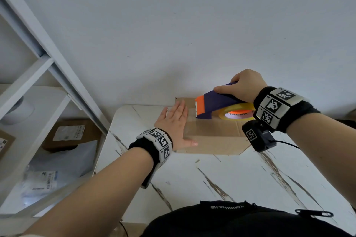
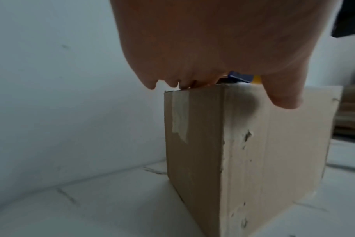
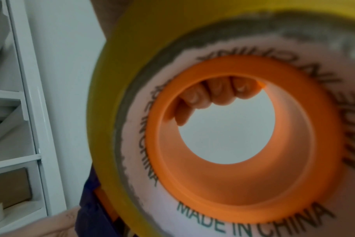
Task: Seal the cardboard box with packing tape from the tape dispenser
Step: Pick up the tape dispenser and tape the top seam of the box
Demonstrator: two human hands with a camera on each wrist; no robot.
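Tape roll [image 3: 229, 121] core reads "MADE IN CHINA", printed repeatedly around the white ring; yellow tape outside, orange hub inside. Black clothing at bottom of head view carries inverted white lettering, apparently "TOUGH SLHS".

Right hand [image 1: 245, 84] wraps the purple handle of the tape dispenser [image 1: 215, 105]; fingers [image 3: 219, 94] curled tight, seen through the hub. Dispenser's orange toothed end points toward the left fingertips, resting on the box top.

Left hand [image 1: 174, 123] lies flat on the cardboard box [image 1: 213, 136], fingers straight and together, thumb spread along the near edge. Box stands on the marble-pattern table [image 1: 221, 179], against the wall. Old tape remnants on the box side below the left fingertips.
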